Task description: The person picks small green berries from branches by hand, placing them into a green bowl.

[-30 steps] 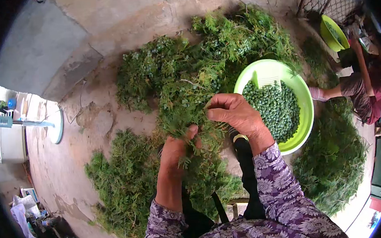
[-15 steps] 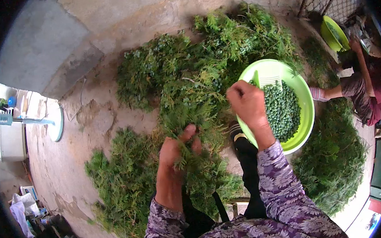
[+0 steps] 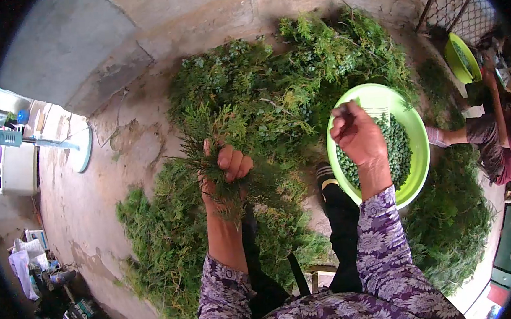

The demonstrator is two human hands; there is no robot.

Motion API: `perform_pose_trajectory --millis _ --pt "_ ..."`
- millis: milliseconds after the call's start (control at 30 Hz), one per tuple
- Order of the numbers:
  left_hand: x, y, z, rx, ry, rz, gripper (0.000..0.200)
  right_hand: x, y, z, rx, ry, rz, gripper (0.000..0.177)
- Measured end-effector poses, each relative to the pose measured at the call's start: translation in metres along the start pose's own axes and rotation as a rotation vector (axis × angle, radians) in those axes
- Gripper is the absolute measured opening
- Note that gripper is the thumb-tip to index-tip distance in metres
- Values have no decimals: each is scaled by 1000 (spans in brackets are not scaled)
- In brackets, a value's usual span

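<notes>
Sprig (image 3: 213, 171) sits in the left hand (image 3: 233, 163), fingers curled around it, in the head view, above cut branches (image 3: 262, 88) heaped on a stained floor (image 3: 85, 222). The right hand (image 3: 360, 137), fingers bent and drawn narrow, is over a green basin (image 3: 420, 148) of berries (image 3: 400, 149), hiding some; whether it grips anything cannot be told. At right, a person (image 3: 507, 164) is near a second basin (image 3: 457, 64) and wire mesh (image 3: 464, 2). A bare wall (image 3: 64, 51) rises beyond. Lettering on a dark item (image 3: 78, 314), lower left, is too small to read.
</notes>
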State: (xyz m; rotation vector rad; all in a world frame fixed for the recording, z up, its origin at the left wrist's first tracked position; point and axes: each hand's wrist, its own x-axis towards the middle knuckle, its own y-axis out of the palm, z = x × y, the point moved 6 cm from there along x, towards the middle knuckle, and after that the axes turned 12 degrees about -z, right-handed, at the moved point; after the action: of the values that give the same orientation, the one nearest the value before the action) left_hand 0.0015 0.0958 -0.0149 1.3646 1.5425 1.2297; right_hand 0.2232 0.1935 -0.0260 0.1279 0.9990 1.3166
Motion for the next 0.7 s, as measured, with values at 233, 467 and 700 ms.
perform_pose_trajectory --millis 233,467,700 --pt "8 0 -10 38 60 -99 28 -66 55 -53 -878 100 622 25" --pt "2 -15 -20 188 81 -541 27 -85 50 -121 -982 242 737 45" --pt "2 -3 -9 126 -21 -453 31 -64 37 -124 -421 497 107 32"
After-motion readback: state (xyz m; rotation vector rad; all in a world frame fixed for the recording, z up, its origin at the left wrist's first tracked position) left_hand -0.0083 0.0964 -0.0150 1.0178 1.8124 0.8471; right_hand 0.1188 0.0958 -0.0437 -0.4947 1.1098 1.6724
